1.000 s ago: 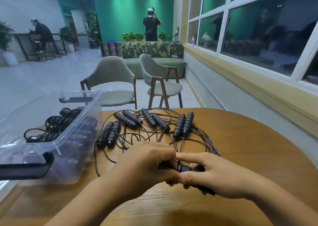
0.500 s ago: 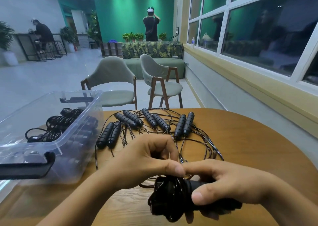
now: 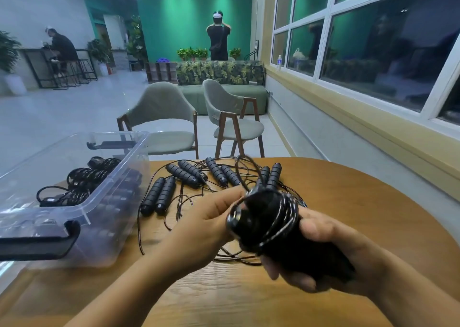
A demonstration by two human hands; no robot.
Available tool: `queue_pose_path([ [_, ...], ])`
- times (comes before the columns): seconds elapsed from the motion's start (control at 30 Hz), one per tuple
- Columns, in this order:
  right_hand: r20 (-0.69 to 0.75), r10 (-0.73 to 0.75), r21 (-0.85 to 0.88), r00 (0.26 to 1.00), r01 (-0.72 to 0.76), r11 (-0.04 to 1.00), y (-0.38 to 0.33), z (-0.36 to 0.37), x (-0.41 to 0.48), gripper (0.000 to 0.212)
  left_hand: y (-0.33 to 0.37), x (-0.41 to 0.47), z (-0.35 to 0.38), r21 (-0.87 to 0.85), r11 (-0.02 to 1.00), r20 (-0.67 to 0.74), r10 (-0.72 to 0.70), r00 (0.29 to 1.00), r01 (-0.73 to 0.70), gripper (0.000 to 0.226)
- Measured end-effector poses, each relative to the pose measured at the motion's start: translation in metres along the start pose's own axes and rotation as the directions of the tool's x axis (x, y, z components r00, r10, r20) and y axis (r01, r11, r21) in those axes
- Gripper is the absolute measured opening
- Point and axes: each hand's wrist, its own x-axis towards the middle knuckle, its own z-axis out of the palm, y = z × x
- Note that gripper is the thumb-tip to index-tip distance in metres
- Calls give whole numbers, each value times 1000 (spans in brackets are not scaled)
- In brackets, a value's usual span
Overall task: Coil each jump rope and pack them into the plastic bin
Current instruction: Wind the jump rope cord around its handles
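My right hand (image 3: 321, 257) grips a pair of black jump rope handles (image 3: 268, 224) with thin cord wound around them, raised above the table. Beside them my left hand (image 3: 211, 217) pinches the cord of that same rope, and a loose loop (image 3: 245, 167) arcs up from it. Several more black jump ropes (image 3: 189, 177) lie in pairs behind my hands with tangled cords. A clear plastic bin (image 3: 112, 192) stands at the left and holds coiled ropes (image 3: 82, 185).
The round wooden table (image 3: 361, 202) has bare room to the right. The bin has black latch handles (image 3: 37, 244). Two grey chairs (image 3: 164, 125) stand beyond the table's far edge. Two people stand far off in the room.
Both hands have lifted the wound handles from the table surface toward the camera. The left hand has pulled the cord upward, throwing a loop over the bundle.
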Motion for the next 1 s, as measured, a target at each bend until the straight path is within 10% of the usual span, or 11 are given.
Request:
queue_pose_path([
  [0.13,45,-132,45,990,130,991,-8,1,11,58,-4,0,8,141,989,-101,-18,995,32,34],
  [0.6,-555,-261,-92,790,253,963,4,-4,-9,73,-11,1,11,589,808,-43,75,996,-36,22],
  [1.0,-719,-423,-605,552,-196,772,7,2,-6,48,-5,0,13,670,740,108,-15,994,-62,22],
])
